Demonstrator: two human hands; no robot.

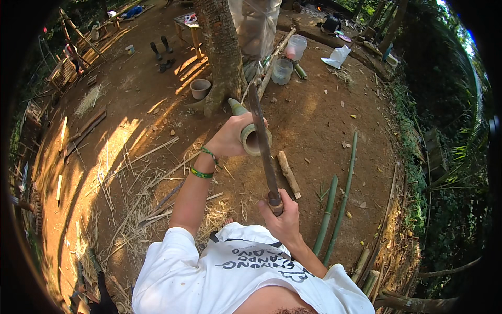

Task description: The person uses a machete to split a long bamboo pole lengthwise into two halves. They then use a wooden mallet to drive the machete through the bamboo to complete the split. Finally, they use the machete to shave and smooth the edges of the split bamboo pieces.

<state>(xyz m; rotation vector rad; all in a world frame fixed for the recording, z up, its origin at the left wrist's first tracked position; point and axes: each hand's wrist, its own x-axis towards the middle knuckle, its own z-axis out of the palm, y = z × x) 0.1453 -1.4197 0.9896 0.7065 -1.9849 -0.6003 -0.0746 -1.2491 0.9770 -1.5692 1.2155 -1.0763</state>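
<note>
My left hand (231, 137), with two green bracelets at its wrist, is wrapped round a thick bamboo tube (249, 143). The tube's round hollow end faces me, and its greenish far end points away toward the tree. My right hand (283, 213) grips the handle of a machete (265, 153). Its long dark blade points up and away, passing in front of the right part of the tube's mouth. Whether the blade touches the rim, I cannot tell.
A tree trunk (217, 47) stands ahead, with a pot (200, 89) at its foot. Clear plastic jugs (283, 71) lie to its right. A short wooden piece (288, 174) and green bamboo poles (341, 199) lie right of me. Straw and split strips (138, 209) cover ground at left.
</note>
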